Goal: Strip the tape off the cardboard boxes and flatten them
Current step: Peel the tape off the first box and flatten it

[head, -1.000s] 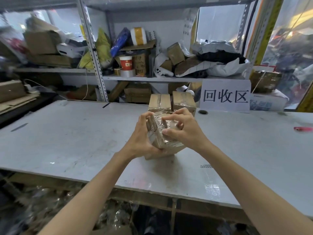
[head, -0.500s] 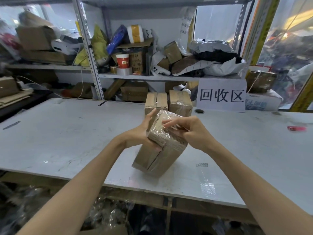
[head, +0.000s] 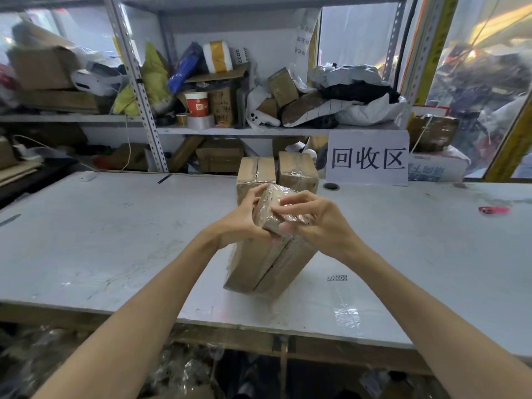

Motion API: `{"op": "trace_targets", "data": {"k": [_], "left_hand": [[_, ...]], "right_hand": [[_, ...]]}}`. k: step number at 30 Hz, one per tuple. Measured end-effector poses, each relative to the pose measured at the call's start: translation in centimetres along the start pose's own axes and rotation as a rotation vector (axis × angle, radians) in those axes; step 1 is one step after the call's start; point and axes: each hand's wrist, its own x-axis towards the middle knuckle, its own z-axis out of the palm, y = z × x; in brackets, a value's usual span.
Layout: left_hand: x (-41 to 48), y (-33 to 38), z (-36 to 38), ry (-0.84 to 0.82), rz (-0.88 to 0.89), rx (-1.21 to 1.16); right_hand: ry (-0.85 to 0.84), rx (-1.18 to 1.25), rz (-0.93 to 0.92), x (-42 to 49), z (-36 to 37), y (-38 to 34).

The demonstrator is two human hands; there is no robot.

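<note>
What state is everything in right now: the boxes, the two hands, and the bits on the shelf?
held box, tilted, closed, tape not yet off.
left hand, grips the held box's upper end.
right hand, fingers curled round its taped top.
left rear box, upright, closed.
right rear box, upright, closed, taped.
paper cup, upright on the shelf.
tape roll, lying flat.
sign, standing upright.

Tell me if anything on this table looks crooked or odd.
The taped box is askew: it stands tilted on one bottom edge on the table, gripped at its top by the left hand and right hand. Some clear tape is stuck near the table's front edge.
</note>
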Motion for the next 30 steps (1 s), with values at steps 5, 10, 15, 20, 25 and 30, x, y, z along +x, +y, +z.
{"op": "trace_targets", "data": {"k": [5,10,15,20,25,30], "left_hand": [[-0.9,0.6,-0.7,0.280,0.178,0.159],[-2.1,-0.4,0.4,0.401,0.203,0.299],[-2.3,-0.7,0.5,0.407,0.182,0.321],[-2.6,-1.0,0.6,0.427,0.195,0.320],[-2.6,-0.9,0.8,0.442,0.161,0.339],[-2.7,-1.1,0.8,0.462,0.157,0.376]], "right_hand": [[0.107,-0.003,-0.100,0.2,0.6,-0.7],[0.076,-0.035,-0.007,0.9,2.1,-0.7],[0.206,0.024,0.017,0.9,3.4,-0.3],[0.076,-0.079,0.015,1.1,3.7,-0.3],[0.149,0.025,0.073,0.8,3.9,-0.9],[0.216,0.009,0.071,0.5,4.2,-1.4]]}}
